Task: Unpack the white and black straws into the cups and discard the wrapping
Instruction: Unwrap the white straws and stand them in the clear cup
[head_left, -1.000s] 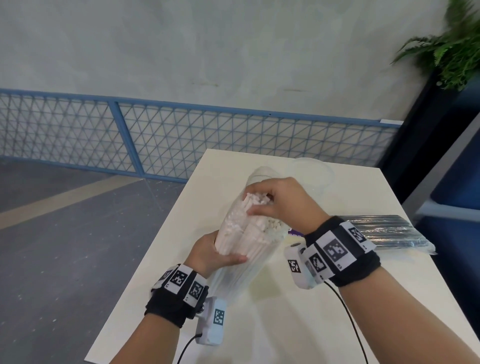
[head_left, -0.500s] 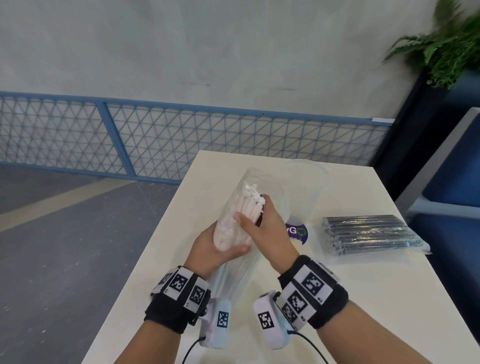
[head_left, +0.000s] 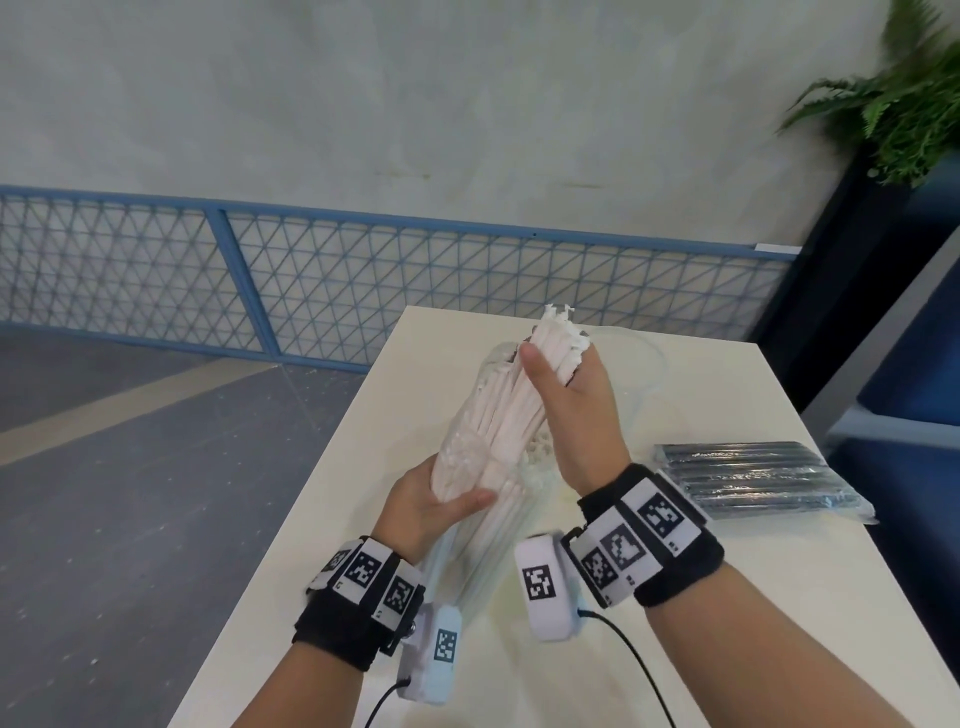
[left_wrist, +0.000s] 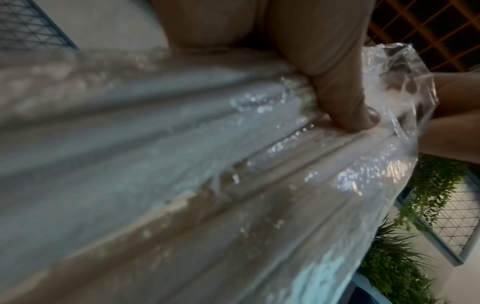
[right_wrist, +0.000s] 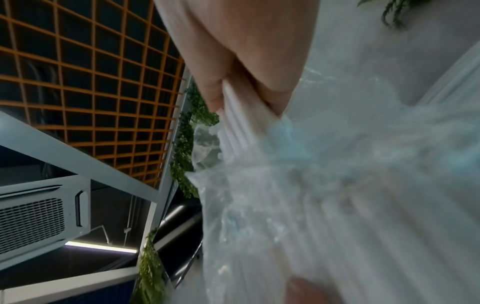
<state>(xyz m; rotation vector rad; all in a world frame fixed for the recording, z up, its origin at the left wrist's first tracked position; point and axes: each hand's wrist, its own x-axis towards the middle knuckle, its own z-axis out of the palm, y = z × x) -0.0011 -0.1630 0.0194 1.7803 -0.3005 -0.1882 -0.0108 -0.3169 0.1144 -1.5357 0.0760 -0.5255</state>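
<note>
A bundle of white straws (head_left: 511, 410) sticks up out of a clear plastic wrapping (head_left: 470, 556) held tilted above the table. My left hand (head_left: 436, 501) grips the wrapped lower part of the bundle, thumb across the plastic (left_wrist: 345, 107). My right hand (head_left: 566, 395) grips the bare upper ends of the white straws (right_wrist: 241, 123), which stand well out of the wrapping (right_wrist: 337, 205). A sealed pack of black straws (head_left: 753, 478) lies on the table to the right. A clear cup (head_left: 636, 379) stands behind my right hand, mostly hidden.
The cream table (head_left: 675, 597) has a left edge near my left wrist. A blue mesh fence (head_left: 311, 275) runs behind the table, and a potted plant (head_left: 893, 109) stands at the far right. Grey floor lies to the left.
My right hand has shifted from the bundle's top to its side and pulled the white straws upward, farther out of the wrapping. The left hand keeps its hold lower down.
</note>
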